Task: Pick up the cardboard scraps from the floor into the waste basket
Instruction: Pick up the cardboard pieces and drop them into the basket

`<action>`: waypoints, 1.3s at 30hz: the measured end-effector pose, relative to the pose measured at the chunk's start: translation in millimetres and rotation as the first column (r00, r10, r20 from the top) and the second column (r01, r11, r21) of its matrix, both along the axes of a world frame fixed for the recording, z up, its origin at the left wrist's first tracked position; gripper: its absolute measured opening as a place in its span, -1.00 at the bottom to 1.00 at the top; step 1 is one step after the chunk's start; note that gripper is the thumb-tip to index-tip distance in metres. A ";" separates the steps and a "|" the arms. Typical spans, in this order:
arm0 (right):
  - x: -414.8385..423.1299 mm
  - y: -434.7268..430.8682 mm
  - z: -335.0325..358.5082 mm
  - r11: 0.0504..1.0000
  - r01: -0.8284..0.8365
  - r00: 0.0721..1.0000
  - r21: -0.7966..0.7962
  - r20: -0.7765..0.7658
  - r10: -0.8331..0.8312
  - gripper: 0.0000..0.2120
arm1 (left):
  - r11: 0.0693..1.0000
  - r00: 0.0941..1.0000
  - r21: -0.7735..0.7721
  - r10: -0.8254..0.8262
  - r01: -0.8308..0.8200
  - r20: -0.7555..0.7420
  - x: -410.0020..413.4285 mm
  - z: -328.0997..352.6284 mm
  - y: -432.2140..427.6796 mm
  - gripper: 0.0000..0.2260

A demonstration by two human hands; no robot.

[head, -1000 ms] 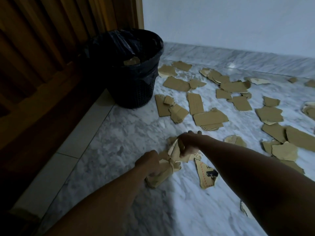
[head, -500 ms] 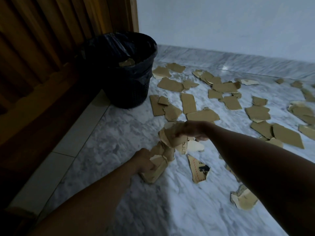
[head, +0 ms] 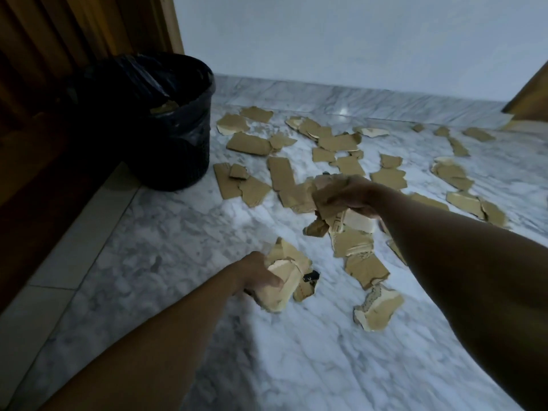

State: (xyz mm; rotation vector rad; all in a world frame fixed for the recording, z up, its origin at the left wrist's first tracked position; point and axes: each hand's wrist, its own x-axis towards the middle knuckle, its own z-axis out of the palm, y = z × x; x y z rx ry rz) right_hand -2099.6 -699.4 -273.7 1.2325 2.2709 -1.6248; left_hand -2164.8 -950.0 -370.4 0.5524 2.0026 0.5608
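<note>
Few cardboard scraps (head: 164,108) in waste basket (head: 184,155); left hand (head: 258,277), right hand (head: 353,194) fingers clutch bunches (head: 326,200); dozens lie right of basket

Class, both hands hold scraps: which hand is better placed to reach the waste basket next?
Probably right: the right hand holds scraps farther forward, level with the waste basket; the left hand is back, lower.

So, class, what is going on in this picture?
A person is clearing torn brown cardboard scraps off a grey-white marble floor. The left hand grips one bunch low near the floor; the right hand holds another bunch higher up. The black bag-lined waste basket stands back left with some cardboard already inside. Many scraps lie scattered beyond the hands.
</note>
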 end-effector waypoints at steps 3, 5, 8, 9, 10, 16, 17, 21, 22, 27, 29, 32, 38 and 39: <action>42.7 18.7 3.7 0.999 -0.046 0.956 -0.013 0.290 0.048 -0.59 | 0.946 0.930 -0.150 -0.312 0.286 -0.193 23.8 -2.7 42.4 -0.27; 68.9 26.9 -4.4 0.996 -0.083 0.889 -0.039 0.449 0.092 -0.56 | 0.860 0.797 -0.258 -0.506 0.440 -0.329 40.4 -1.3 65.2 -0.29; 106.5 29.5 -31.1 0.989 -0.116 0.868 -0.096 0.474 0.148 -0.89 | 0.749 0.659 -0.391 -0.660 0.536 -0.361 53.3 -11.7 82.3 -0.36; 116.3 25.1 -37.5 0.988 -0.112 0.858 -0.109 0.490 0.151 -0.95 | 0.725 0.633 -0.428 -0.684 0.539 -0.362 54.7 -14.8 84.1 -0.36; 126.9 22.0 -54.2 0.990 -0.081 0.854 -0.114 0.504 0.128 -0.94 | 0.713 0.620 -0.453 -0.696 0.536 -0.362 55.9 -18.2 85.3 -0.36; 163.7 2.8 -118.1 0.967 0.254 0.835 0.016 0.501 -0.228 -0.37 | 0.803 0.710 -0.358 -0.591 0.476 -0.383 55.3 -27.8 80.7 -0.32; 164.6 3.5 -122.3 0.961 0.270 0.837 0.051 0.481 -0.261 -0.43 | 0.819 0.723 -0.325 -0.572 0.473 -0.387 53.9 -29.5 78.4 -0.33; 173.9 -0.3 -119.3 0.973 0.227 0.871 0.048 0.437 -0.225 -0.69 | 0.851 0.789 -0.232 -0.524 0.471 -0.322 47.4 -23.7 78.4 -0.36; 181.0 1.9 -114.3 0.981 0.189 0.879 0.040 0.438 -0.187 -0.65 | 0.863 0.814 -0.211 -0.503 0.459 -0.289 44.6 -20.2 82.2 -0.39; 218.8 31.4 -77.7 0.999 0.019 0.859 0.042 0.511 -0.038 -0.52 | 0.849 0.815 -0.241 -0.523 0.470 -0.251 32.3 8.4 122.4 -0.38; 224.2 42.9 -62.5 0.997 0.018 0.861 0.074 0.506 -0.053 -0.54 | 0.830 0.777 -0.258 -0.555 0.494 -0.298 29.5 18.2 142.8 -0.45; 214.1 45.5 -45.7 0.995 0.005 0.920 0.101 0.388 -0.044 -0.60 | 0.844 0.788 -0.239 -0.534 0.480 -0.306 27.2 24.8 173.9 -0.42; 163.4 -1.3 -75.1 0.932 -0.241 0.898 0.269 0.426 0.110 -0.33 | 0.849 0.719 -0.267 -0.528 0.455 -0.452 33.9 10.7 232.0 -0.37; 161.3 -10.4 -84.3 0.913 -0.274 0.887 0.302 0.446 0.119 -0.29 | 0.826 0.674 -0.322 -0.563 0.462 -0.478 35.9 3.2 235.6 -0.30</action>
